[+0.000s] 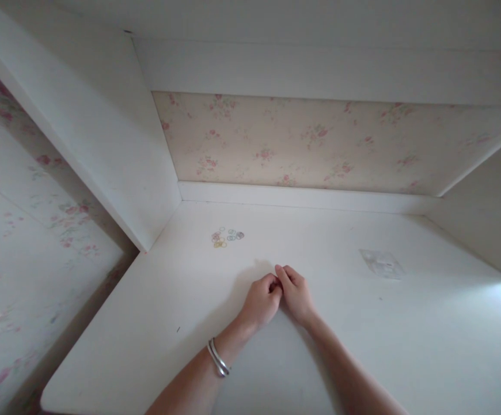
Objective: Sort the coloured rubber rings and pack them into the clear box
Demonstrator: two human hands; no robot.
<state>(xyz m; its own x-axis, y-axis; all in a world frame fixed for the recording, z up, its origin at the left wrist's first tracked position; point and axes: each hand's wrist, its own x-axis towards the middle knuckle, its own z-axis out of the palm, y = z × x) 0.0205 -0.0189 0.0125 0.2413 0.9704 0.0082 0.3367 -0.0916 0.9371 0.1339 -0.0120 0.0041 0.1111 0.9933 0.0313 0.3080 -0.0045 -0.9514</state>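
Observation:
My left hand (262,298) and my right hand (296,293) meet above the middle of the white desk (216,282). Both are closed, with thumbs and fingertips pressed together where they touch. Whatever they pinch, if anything, is hidden by the fingers. A silver bangle (219,358) circles my left wrist. Beyond my hands, to the left, lies a small cluster of thin coloured rings (219,239), yellow, pinkish, green and dark. They look like little elastic bands, but are too small to be sure.
A clear plastic bag (382,264) lies flat on the right of the desk. One short dark sliver (178,329) rests at the left. White panels (116,127) rise at both sides and a low ledge (311,197) runs along the back, below floral wallpaper (263,144).

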